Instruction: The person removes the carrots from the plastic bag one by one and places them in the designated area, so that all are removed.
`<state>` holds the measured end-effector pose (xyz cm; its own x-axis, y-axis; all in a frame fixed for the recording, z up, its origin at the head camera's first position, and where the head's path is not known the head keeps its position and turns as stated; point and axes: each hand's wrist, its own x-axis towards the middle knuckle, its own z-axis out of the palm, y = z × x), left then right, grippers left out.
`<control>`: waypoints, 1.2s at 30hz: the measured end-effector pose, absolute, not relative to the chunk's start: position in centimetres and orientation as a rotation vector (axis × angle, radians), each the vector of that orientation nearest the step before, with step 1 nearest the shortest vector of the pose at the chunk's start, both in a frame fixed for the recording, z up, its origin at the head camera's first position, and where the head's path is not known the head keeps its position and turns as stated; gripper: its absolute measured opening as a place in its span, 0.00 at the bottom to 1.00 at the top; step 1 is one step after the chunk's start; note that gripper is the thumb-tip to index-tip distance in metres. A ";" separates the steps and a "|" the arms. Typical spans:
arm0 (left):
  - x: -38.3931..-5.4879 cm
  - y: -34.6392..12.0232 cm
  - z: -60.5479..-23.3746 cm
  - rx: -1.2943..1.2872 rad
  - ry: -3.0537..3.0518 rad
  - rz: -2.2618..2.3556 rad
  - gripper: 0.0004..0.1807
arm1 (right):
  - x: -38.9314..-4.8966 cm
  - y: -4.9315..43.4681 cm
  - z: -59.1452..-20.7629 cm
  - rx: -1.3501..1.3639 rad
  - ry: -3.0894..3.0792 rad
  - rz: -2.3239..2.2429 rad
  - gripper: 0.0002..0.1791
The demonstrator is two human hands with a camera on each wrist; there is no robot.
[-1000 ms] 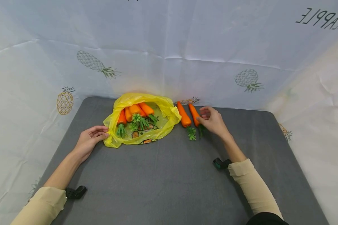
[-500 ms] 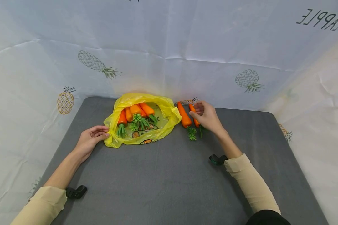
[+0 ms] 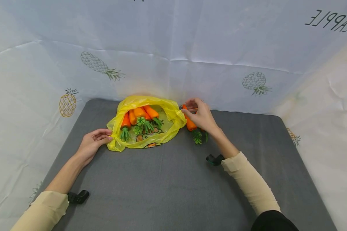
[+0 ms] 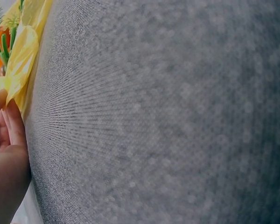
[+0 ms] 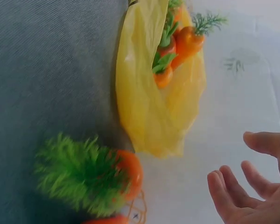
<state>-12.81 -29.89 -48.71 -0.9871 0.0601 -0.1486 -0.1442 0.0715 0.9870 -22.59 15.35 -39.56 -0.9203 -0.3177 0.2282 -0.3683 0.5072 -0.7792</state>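
Carrots (image 3: 152,112) lie bunched in a yellow bag (image 3: 173,110) just left of the frame's centre; the left hand (image 3: 92,144), cut off in its own wrist view, pinches the bag's left edge. The right hand (image 3: 202,116), thumb and fingers apart and holding nothing, hides part of a loose carrot (image 3: 191,125) beside the bag and seemingly most of another, whose green top (image 3: 206,137) shows below.

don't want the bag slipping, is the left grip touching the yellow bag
Touching: the left wrist view shows the left grip pinching the edge of the yellow bag, no gap between.
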 end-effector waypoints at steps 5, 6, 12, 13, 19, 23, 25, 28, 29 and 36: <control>-12.8 -29.9 -48.8 -0.080 2.181 2.050 0.18 | -22.8 13.5 -39.3 0.663 -2.668 1.392 0.23; -12.8 -29.9 -48.7 -0.081 2.181 2.050 0.18 | -22.8 13.1 -39.3 0.673 -2.672 1.390 0.23; -12.8 -29.9 -48.6 -0.100 2.191 2.033 0.18 | -23.3 10.6 -39.0 0.713 -2.675 1.448 0.24; -12.8 -29.9 -48.6 -0.102 2.194 2.028 0.18 | -23.3 10.2 -39.0 0.713 -2.673 1.462 0.24; -12.8 -29.7 -48.5 -0.109 2.205 2.017 0.17 | -23.6 8.1 -38.9 0.742 -2.667 1.526 0.23; -12.7 -29.8 -48.4 -0.110 2.204 2.021 0.18 | -23.5 6.2 -39.0 0.793 -2.652 1.568 0.24; -12.7 -29.8 -48.4 -0.110 2.204 2.020 0.18 | -23.5 5.2 -39.1 0.805 -2.658 1.576 0.24; -12.7 -29.8 -48.4 -0.105 2.212 2.008 0.18 | -23.5 3.5 -39.5 0.805 -2.697 1.556 0.24; -12.7 -29.8 -48.4 -0.103 2.216 2.004 0.18 | -23.5 3.0 -39.6 0.799 -2.715 1.547 0.24; -12.7 -29.8 -48.5 -0.099 2.213 2.009 0.18 | -23.6 0.1 -40.3 0.772 -2.830 1.450 0.24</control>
